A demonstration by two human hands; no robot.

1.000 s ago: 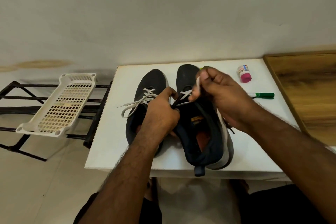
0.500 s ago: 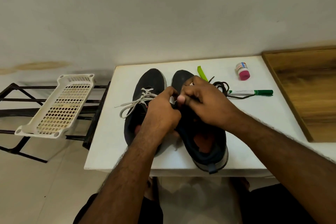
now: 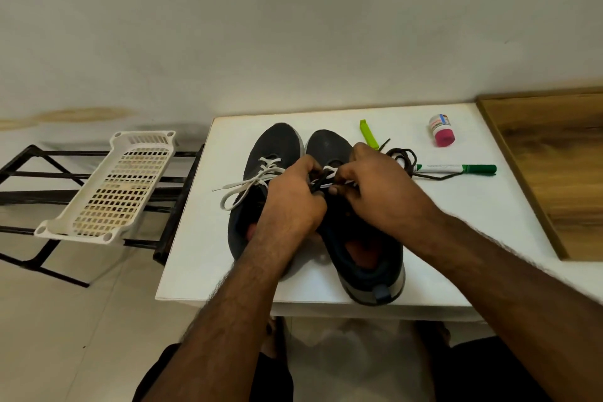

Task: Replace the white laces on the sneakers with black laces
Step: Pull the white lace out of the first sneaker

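Two dark sneakers stand side by side on a white bench (image 3: 195,258), toes toward the far wall. Left sneaker (image 3: 277,153) keeps its white lace (image 3: 243,188), whose loose ends trail off its left side onto the bench. Right sneaker (image 3: 365,258) lies under both hands, heel at the near edge; a short run of white lace (image 3: 329,170) shows at its eyelets between the hands. Left hand (image 3: 293,202) has its fingers curled in a narrow pinch on a lace at the throat of the right sneaker; right hand (image 3: 378,189) meets it from the right, fingers likewise curled and pinching there; which strand each holds cannot be told. Black lace (image 3: 408,158) lies coiled on the bench just right of the right hand, one end running under a green marker (image 3: 456,169). Lime-green clip (image 3: 368,137) lies far of the coil; a small pink-capped bottle (image 3: 441,130) stands farther right. Wooden board (image 3: 554,166) adjoins the bench at right. White slotted basket (image 3: 114,186) rests on a black metal rack (image 3: 26,170) to the left.
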